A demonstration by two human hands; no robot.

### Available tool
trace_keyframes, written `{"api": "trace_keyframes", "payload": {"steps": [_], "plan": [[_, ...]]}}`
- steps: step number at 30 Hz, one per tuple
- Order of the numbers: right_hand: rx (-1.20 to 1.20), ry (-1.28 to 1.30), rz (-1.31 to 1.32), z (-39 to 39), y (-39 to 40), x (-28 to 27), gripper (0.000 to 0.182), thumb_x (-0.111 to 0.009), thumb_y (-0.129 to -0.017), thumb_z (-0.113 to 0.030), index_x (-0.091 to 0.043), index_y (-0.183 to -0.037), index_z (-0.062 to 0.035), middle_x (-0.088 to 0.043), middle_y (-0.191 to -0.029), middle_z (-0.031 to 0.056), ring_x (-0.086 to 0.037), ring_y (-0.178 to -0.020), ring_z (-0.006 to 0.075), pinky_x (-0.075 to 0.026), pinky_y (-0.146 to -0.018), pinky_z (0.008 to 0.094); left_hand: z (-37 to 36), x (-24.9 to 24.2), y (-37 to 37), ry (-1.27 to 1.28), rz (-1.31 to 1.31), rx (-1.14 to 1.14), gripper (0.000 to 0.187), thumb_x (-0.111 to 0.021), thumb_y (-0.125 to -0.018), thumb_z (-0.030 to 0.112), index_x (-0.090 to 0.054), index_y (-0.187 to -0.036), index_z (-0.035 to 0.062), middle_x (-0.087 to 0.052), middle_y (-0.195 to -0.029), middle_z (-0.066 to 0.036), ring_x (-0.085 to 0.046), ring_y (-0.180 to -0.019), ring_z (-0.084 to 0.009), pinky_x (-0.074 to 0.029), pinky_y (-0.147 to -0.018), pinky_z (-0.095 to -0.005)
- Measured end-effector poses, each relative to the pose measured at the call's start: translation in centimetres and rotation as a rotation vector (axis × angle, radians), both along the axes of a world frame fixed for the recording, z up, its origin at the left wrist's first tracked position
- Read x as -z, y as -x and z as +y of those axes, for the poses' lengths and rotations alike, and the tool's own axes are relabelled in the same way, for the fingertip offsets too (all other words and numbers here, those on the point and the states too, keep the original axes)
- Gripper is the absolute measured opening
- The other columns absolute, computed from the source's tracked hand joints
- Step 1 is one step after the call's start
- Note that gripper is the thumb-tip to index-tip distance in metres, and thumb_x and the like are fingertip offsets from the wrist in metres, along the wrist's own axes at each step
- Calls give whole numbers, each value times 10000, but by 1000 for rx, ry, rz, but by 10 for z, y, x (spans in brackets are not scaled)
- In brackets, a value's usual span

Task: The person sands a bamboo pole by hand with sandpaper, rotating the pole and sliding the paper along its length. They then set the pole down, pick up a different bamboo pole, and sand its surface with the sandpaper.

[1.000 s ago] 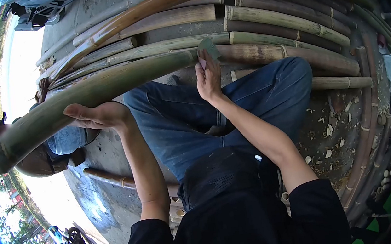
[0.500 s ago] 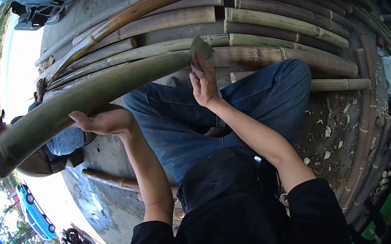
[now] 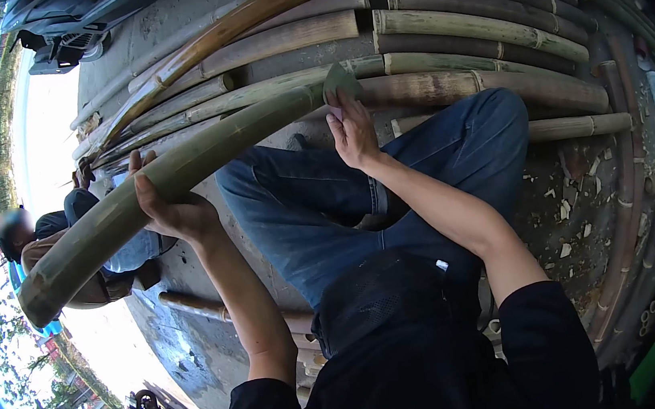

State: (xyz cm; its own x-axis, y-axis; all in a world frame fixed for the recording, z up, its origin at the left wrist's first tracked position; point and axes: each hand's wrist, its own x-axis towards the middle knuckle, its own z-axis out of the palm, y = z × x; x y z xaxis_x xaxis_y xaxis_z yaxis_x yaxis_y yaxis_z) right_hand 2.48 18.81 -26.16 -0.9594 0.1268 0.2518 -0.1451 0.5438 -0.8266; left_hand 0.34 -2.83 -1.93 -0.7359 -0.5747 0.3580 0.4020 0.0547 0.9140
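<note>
A thick green bamboo pole (image 3: 231,139) slants across in front of me, its near end low at the left and its other end close to my knees. My left hand (image 3: 173,212) grips it from below, thumb over the near side and fingertips showing behind. At the right end, my right hand (image 3: 355,137) pinches a bent sheet of sandpaper (image 3: 341,83) with greenish and pale pinkish sides. The sheet touches or lies very close to the pole's end; exact contact is hard to see.
Several cut bamboo poles (image 3: 477,26) lie on the concrete beyond my crossed legs (image 3: 450,142). A long brown bamboo pole (image 3: 242,22) arches over them. Another person (image 3: 48,236) sits at the left. Pale chips (image 3: 564,210) litter the ground at the right.
My left hand has turned from supporting the pole on its palm to wrapping round it. The pole's left end has dropped and shifted right in view. The right hand still holds the sandpaper.
</note>
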Motion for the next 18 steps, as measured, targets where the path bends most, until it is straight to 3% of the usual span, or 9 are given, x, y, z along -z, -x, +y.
{"api": "trace_keyframes", "payload": {"steps": [1, 3, 5, 6, 7, 8, 10, 13, 18], "plan": [[3, 4, 0, 4, 1, -15, 507, -450, -1102, -324, -486, -1553, -97, -465, -1548, 292, -458, -1424, 452, -346, -1180, 574, 3, -3, 0, 2, -31, -2, 581, -731, -938, 439, -562, -1246, -24, -621, -1044, -121, -634, -1029, -242, -520, -960, -422], [-369, -222, 327, 13, 4, -38, 488, -476, -1088, -339, -503, -1556, -201, -452, -1575, 254, -448, -1443, 429, -333, -1203, 558, 3, -1, 4, -14, -35, -42, 551, -737, -949, 417, -561, -1233, -21, -627, -1041, -120, -640, -1030, -239, -533, -944, -420], [-409, -252, 328, 23, 12, -30, 488, -501, -1077, -331, -515, -1548, -206, -459, -1575, 244, -456, -1442, 424, -329, -1204, 558, 8, 0, 10, -29, -35, -78, 520, -742, -960, 395, -560, -1220, -17, -633, -1039, -119, -647, -1030, -236, -546, -928, -417], [-453, -287, 329, 28, 18, -23, 487, -527, -1065, -324, -527, -1540, -212, -465, -1576, 234, -463, -1440, 419, -326, -1205, 559, 18, -3, 12, 5, 3, -202, 495, -741, -969, 382, -560, -1207, -12, -637, -1022, -121, -653, -1011, -234, -559, -900, -405], [-333, -139, 215, 28, 22, -8, 471, -476, -1084, -352, -525, -1543, -259, -441, -1590, 235, -446, -1447, 420, -323, -1211, 556, 25, -5, 14, 39, 42, -328, 469, -740, -977, 368, -560, -1194, -8, -641, -1005, -123, -658, -991, -231, -573, -873, -393], [-226, -35, 141, 29, 26, 8, 477, -516, -1073, -305, -523, -1546, -246, -453, -1572, 246, -453, -1434, 430, -327, -1204, 564, 28, -5, 14, 45, 43, -326, 469, -740, -977, 368, -560, -1194, -8, -641, -1005, -123, -658, -991, -231, -573, -873, -393], [-143, -66, 126, 30, 30, 9, 487, -541, -1065, -277, -525, -1545, -196, -479, -1543, 264, -468, -1418, 439, -349, -1187, 562, 37, -5, 11, 64, 58, -357, 523, -736, -970, 434, -557, -1184, -8, -636, -988, -130, -665, -966, -228, -588, -834, -374], [-213, -4, 267, 16, 21, -19, 494, -552, -1062, -272, -527, -1538, -142, -514, -1508, 275, -482, -1408, 443, -376, -1171, 554, 46, -6, 2, 28, 14, -242, 520, -733, -928, 459, -586, -1124, 0, -630, -999, -136, -663, -942, -223, -570, -858, -384], [-128, 99, 210, 21, 29, -19, 521, -563, -1054, -279, -512, -1536, -88, -524, -1491, 296, -506, -1385, 451, -396, -1163, 527, 56, -11, 1, -187, 25, -65, 426, -713, -906, 395, -616, -1078, 17, -641, -998, -129, -653, -966, -223, -548, -900, -393]]}}
